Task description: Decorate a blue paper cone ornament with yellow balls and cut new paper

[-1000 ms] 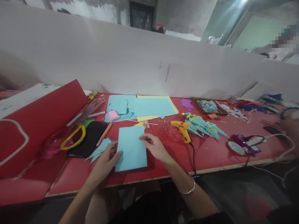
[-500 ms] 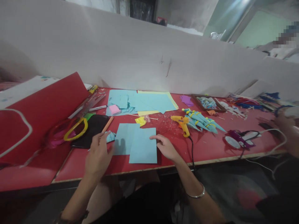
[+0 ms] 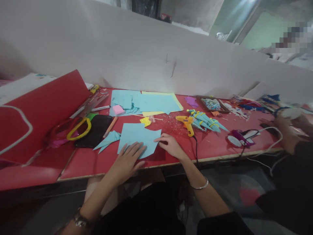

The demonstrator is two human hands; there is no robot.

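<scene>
Sheets of light blue paper [image 3: 137, 133] overlap on the red table at the front. My left hand [image 3: 130, 156] lies flat across them with its fingers stretched out. At the right edge, my right hand [image 3: 168, 142] pinches a lifted corner of the blue paper between thumb and index finger. Left of the sheets are folded blue paper pieces [image 3: 109, 139] and an orange stick [image 3: 110, 126], beside a flat black object [image 3: 97, 130]. A small yellow piece [image 3: 145, 121] sits just behind the sheets.
A yellow glue gun [image 3: 187, 124] with a cord and blue paper cones [image 3: 207, 120] lie to the right. Yellow-handled scissors [image 3: 79, 129] and a red board [image 3: 44, 117] are left. A purple device [image 3: 242, 138] stands near another person's hand [image 3: 285, 133] at far right.
My left hand has left the orange stick, now lying by the black object, and moved right onto the blue paper. My right hand has shifted the front sheet, lifting its right side.
</scene>
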